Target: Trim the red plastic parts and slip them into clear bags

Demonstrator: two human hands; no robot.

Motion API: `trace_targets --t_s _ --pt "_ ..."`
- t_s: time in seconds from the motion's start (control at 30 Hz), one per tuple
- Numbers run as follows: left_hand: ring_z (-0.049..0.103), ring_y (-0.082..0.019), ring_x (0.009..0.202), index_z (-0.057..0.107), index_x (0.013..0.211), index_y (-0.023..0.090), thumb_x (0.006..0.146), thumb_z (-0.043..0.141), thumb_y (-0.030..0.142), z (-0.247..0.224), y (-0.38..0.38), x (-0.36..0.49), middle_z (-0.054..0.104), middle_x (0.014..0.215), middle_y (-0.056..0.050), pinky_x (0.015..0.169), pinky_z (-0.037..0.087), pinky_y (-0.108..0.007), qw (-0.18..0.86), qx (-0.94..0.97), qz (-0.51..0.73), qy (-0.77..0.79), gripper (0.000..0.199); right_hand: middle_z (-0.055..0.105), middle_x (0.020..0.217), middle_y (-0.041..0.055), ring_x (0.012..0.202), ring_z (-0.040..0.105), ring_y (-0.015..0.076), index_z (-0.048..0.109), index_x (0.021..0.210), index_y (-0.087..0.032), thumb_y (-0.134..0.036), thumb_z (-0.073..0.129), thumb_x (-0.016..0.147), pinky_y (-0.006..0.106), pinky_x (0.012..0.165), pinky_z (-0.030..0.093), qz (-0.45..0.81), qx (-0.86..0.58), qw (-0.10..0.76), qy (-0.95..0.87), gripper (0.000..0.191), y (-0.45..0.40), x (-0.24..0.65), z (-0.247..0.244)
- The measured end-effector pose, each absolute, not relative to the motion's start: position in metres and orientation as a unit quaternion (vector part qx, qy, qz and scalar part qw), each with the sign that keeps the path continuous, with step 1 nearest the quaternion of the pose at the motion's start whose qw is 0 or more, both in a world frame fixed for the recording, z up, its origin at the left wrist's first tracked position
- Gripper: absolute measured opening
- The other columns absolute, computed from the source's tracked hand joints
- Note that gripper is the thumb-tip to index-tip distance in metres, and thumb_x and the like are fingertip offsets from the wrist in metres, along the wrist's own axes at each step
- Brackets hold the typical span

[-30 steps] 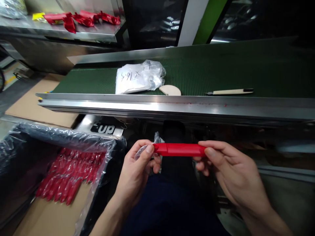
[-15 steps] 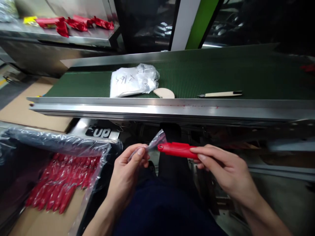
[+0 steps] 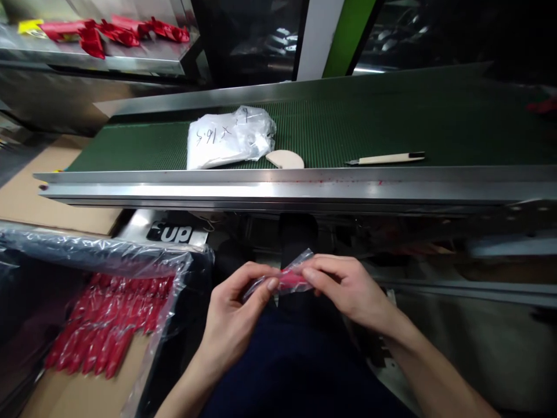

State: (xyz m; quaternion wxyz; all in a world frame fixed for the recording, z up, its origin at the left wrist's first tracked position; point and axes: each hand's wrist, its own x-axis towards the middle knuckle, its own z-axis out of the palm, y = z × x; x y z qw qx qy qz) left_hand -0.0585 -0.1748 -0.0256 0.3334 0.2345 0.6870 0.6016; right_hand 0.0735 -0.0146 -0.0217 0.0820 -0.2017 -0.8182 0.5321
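In front of my body, a red plastic handle-like part [image 3: 291, 279] lies mostly inside a small clear plastic bag [image 3: 256, 285]. My left hand [image 3: 235, 305] is closed, pinching the bag and the end of the red part in it between thumb and fingers. From the other side, my right hand [image 3: 354, 290] is closed on the right end of the red part, at the bag's mouth. Fingers of both hands cover the two ends of the part. A corner of clear film sticks up beside my right fingertips.
A green conveyor belt [image 3: 331, 130] with a metal rail [image 3: 243, 188] runs ahead. On it lie a white pack of bags [image 3: 226, 139], a beige half-round piece [image 3: 286, 159] and a craft knife [image 3: 387, 158]. A film-lined box [image 3: 100, 255] at left holds bagged red parts [image 3: 108, 319].
The red part has moved left into the clear bag. My right hand has come left, close to my left hand. The view has shifted slightly.
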Motion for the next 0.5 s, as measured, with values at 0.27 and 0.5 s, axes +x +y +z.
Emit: trace_targets --t_s 0.27,0.5 --pt "0.057 -0.022 0.094 0.068 0.099 0.025 0.083 0.072 0.017 -0.027 -0.178 -0.050 0.062 0.098 -0.005 0.091 0.038 -0.037 -0.023 0.424 0.452 0.784 0.019 0.069 0.074 -0.0013 0.066 0.060 0.0113 0.071 0.076 -0.021 -0.035 0.057 0.094 0.024 0.063 0.043 0.490 -0.252 0.101 -0.828 0.027 -0.028 0.073 -0.031" --pt "0.058 -0.016 0.070 0.064 0.088 0.017 0.089 0.063 0.040 -0.035 -0.167 -0.046 0.065 0.078 -0.004 0.064 0.046 -0.026 0.410 0.258 0.547 0.683 0.022 0.057 0.063 -0.0022 0.054 0.049 0.0085 0.068 0.070 -0.020 -0.031 0.055 0.095 0.023 0.051 0.036 0.462 -0.208 0.087 -0.858 0.030 -0.043 0.073 -0.026"
